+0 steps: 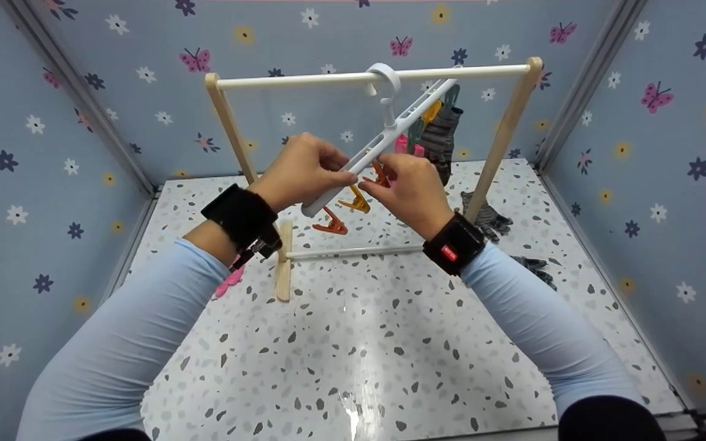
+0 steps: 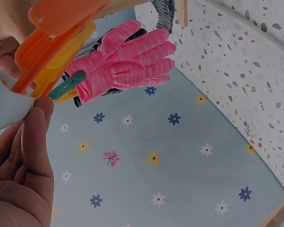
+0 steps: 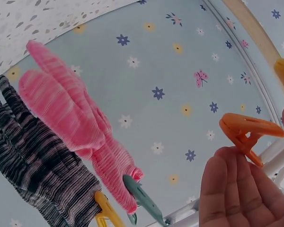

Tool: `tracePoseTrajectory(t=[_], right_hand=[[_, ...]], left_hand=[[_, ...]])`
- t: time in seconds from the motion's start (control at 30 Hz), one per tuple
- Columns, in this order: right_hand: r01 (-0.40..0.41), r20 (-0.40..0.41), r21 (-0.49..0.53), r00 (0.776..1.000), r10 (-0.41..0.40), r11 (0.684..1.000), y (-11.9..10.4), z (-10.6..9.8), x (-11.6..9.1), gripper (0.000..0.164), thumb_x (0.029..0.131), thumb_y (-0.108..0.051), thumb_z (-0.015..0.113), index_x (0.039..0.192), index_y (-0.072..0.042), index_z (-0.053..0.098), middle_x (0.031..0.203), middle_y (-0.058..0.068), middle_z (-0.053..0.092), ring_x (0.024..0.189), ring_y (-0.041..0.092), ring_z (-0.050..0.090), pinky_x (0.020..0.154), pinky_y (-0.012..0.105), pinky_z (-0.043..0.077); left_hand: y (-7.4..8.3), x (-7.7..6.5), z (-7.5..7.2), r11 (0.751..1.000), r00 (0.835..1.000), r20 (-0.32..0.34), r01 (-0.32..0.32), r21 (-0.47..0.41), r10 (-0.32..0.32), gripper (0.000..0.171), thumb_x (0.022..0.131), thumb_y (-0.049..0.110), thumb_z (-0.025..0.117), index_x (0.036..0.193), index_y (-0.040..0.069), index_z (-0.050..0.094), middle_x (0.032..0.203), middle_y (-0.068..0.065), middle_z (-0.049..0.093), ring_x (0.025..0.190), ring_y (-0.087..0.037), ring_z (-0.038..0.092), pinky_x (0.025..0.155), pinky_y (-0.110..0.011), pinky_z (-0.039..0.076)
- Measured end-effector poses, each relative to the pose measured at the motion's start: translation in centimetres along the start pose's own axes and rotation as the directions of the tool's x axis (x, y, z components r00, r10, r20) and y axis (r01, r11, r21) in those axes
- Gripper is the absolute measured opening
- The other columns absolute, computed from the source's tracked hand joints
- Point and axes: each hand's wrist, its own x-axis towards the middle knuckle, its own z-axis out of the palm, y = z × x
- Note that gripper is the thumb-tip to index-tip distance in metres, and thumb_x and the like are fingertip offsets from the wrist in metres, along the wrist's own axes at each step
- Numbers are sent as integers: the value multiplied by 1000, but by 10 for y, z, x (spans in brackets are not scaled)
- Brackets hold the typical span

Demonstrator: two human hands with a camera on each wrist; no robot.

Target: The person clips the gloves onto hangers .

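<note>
A white clip hanger (image 1: 383, 141) hooks over the rack's rod and slants down toward the left. My left hand (image 1: 310, 168) grips its lower, near part. Beneath the bar, my right hand (image 1: 411, 190) pinches an orange clip (image 3: 248, 125) between thumb and fingers. A yellow clip (image 1: 358, 201) and another orange clip (image 1: 331, 225) dangle near the low end. Farther along the hanger, a pink glove (image 3: 61, 109) hangs from a green clip (image 3: 143, 198). Beside it, a dark striped glove (image 3: 38, 161) hangs from a yellow clip (image 3: 108, 210).
The rack has a white rod (image 1: 304, 80) and wooden posts, with the right post (image 1: 503, 141) beyond my right hand. Grey striped gloves (image 1: 486, 217) lie on the speckled floor (image 1: 341, 343) at the right. Something pink (image 1: 228, 283) lies by my left forearm. Patterned walls enclose the space.
</note>
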Motion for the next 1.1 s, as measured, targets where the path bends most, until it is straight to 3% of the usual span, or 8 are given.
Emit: tracePoseTrajectory(t=[0.2,0.4,0.63,0.87,1.1], right_hand=[[-35,-38,16,999,36,999,-4,7,0,28,98,-26,84,89,-2,72,77,12,65,70,23,56,64,32,40],[-7,-42,43,999,9,999,-4,9,0,25,99,-20,81,88,-1,71,78,13,66,72,25,58,65,33,42],[7,-25,73,1000,-6,997,-3,9,0,23,100,-17,80,88,-2,69,78,13,63,72,27,58,65,32,41],[36,-37,96,999,-33,995,3,10,0,20,99,-13,80,89,0,68,80,15,66,73,29,60,67,32,43],[47,-11,148,999,-46,988,8,11,-2,18,102,-11,76,95,3,67,87,18,67,80,29,61,72,32,47]], left_hand=[[0,-1,1,1000,1000,-7,-9,-29,9,25,96,15,85,112,-3,83,100,-18,83,82,-17,77,72,-21,60],[-2,-3,-1,1000,1000,-16,-12,-24,11,25,98,17,82,114,-1,83,103,-18,83,84,-16,76,74,-20,60],[-9,-5,-8,998,998,-53,-33,-62,30,31,109,30,68,115,4,83,97,-12,81,78,-12,69,71,-22,56],[-28,-11,-18,995,990,-125,-77,-70,67,36,113,31,59,115,1,80,100,-13,79,79,-13,70,74,-21,57],[-51,-23,-20,996,991,-134,-35,-81,24,37,113,26,58,137,1,72,113,-18,78,92,-20,73,79,-19,58]])
